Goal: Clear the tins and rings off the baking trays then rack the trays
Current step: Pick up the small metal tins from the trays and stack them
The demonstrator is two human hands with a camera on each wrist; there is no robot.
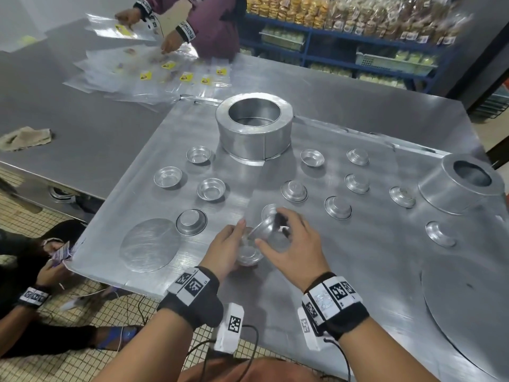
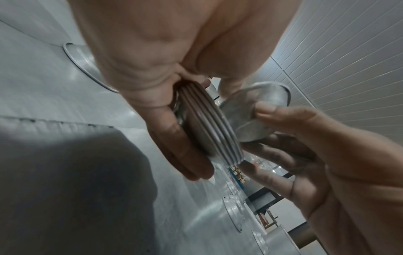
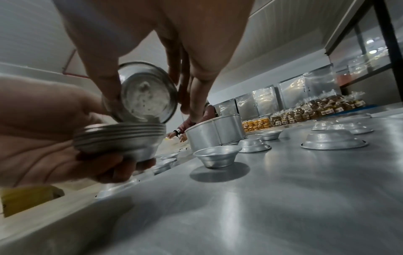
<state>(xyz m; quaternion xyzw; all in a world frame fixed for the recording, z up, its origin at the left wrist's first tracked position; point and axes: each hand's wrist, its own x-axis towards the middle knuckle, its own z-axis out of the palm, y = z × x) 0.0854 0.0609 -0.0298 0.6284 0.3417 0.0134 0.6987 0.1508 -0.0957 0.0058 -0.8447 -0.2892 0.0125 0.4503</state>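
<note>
Across the steel table lie two baking trays side by side, strewn with small tins, some upright, others upturned. At twelve o'clock stands a tall ring; at two o'clock a second ring leans near the far tray's edge. Blue shelves of bagged goods fill the room's back, and another person sorts clear bags at eleven o'clock. At six o'clock the left hand cups a nested stack of tins (rims showing as ridges), fingers curled beneath. The right hand pinches one tilted tin between thumb and fingertips, its edge touching the stack's top.
</note>
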